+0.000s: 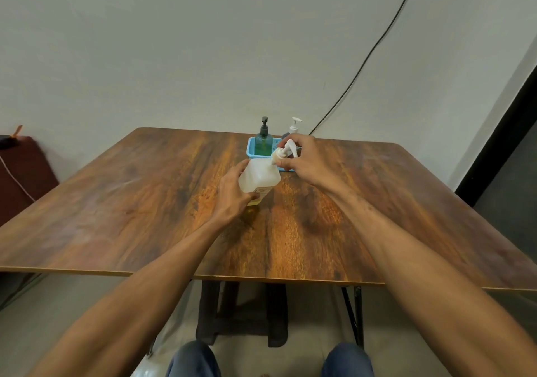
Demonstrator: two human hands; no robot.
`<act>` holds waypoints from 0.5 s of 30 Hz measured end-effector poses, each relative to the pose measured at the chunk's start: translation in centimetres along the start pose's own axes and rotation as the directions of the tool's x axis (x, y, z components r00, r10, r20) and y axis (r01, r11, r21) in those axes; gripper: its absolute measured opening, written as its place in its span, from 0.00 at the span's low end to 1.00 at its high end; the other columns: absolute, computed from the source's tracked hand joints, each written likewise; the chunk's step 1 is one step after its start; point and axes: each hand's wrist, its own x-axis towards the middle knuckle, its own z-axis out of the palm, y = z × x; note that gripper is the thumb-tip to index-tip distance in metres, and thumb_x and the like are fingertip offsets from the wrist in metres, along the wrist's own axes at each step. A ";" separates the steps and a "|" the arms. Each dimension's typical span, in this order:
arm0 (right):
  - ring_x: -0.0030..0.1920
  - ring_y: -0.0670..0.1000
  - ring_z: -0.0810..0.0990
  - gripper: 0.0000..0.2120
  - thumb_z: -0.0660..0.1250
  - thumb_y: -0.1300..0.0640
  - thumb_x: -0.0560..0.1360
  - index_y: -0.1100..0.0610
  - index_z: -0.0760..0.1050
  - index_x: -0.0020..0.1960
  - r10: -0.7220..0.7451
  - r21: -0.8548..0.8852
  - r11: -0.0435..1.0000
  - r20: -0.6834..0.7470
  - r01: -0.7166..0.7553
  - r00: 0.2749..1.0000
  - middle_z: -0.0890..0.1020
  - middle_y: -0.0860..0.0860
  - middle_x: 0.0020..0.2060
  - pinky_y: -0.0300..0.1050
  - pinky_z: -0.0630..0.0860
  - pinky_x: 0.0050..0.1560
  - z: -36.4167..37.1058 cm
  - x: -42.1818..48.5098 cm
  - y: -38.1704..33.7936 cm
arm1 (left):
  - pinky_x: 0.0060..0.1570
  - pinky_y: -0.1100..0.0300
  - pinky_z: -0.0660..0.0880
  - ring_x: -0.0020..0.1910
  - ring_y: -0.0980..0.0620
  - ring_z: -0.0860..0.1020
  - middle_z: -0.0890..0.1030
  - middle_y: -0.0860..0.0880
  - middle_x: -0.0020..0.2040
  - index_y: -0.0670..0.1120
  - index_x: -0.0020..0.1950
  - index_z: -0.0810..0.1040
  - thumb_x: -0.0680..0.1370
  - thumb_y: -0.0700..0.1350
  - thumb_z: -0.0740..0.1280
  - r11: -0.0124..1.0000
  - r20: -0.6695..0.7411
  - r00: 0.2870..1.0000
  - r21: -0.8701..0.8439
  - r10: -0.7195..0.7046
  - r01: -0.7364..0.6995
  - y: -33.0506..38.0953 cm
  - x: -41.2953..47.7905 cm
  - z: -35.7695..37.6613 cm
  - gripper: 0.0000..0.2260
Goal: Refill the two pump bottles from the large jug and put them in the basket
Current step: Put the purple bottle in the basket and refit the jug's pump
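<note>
A translucent white bottle with a little yellowish liquid stands on the table, tilted slightly. My left hand grips its body from the left. My right hand pinches the white pump head at the bottle's neck. Behind them a light blue basket holds a green pump bottle with a dark pump. A small white pump bottle shows behind my right hand; whether it stands in the basket is hidden. Part of the basket is covered by my right hand.
The wooden table reaches to the wall at the back. A black cable runs down the wall behind the basket. A dark red seat is at the far left. My knees show below the table's front edge.
</note>
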 end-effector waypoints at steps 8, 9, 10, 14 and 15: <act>0.51 0.55 0.82 0.15 0.77 0.66 0.69 0.61 0.80 0.54 -0.016 -0.180 0.983 0.083 0.030 0.996 0.82 0.56 0.51 0.55 0.83 0.51 1.5 2.3 0.8 | 0.68 0.43 0.74 0.68 0.49 0.74 0.76 0.48 0.71 0.46 0.76 0.70 0.69 0.41 0.81 0.999 0.017 0.999 -0.001 -0.034 0.034 -0.4 0.3 -0.1 0.38; 0.51 0.55 0.82 0.14 0.77 0.66 0.70 0.61 0.81 0.54 -0.014 -0.198 0.980 0.098 0.033 0.995 0.83 0.56 0.52 0.55 0.83 0.52 1.6 2.5 0.9 | 0.68 0.43 0.75 0.68 0.49 0.74 0.76 0.48 0.71 0.46 0.76 0.70 0.69 0.41 0.81 0.999 0.016 0.999 -0.007 -0.039 0.039 -0.4 0.2 0.0 0.38; 0.51 0.54 0.82 0.15 0.77 0.66 0.70 0.61 0.81 0.55 -0.013 -0.210 0.977 0.107 0.036 0.994 0.83 0.55 0.52 0.54 0.83 0.52 1.8 2.7 1.0 | 0.68 0.44 0.75 0.68 0.49 0.74 0.76 0.47 0.71 0.45 0.76 0.70 0.68 0.41 0.81 0.999 0.010 0.999 -0.017 -0.042 0.042 -0.3 0.2 0.0 0.38; 0.50 0.53 0.82 0.15 0.79 0.62 0.70 0.61 0.80 0.55 -0.035 -0.234 0.971 0.096 0.056 0.995 0.82 0.52 0.49 0.46 0.81 0.47 2.3 3.2 1.3 | 0.68 0.43 0.75 0.68 0.48 0.74 0.76 0.46 0.71 0.44 0.76 0.70 0.69 0.40 0.81 0.998 -0.002 0.999 -0.037 -0.054 0.054 -0.1 0.1 0.1 0.38; 0.49 0.51 0.81 0.15 0.79 0.59 0.71 0.61 0.80 0.55 -0.046 -0.239 0.969 0.089 0.066 0.995 0.82 0.51 0.48 0.42 0.79 0.45 2.4 3.3 1.3 | 0.68 0.43 0.74 0.69 0.48 0.74 0.76 0.46 0.72 0.44 0.76 0.69 0.69 0.40 0.80 0.997 -0.003 0.998 -0.045 -0.059 0.059 -0.1 0.1 0.1 0.38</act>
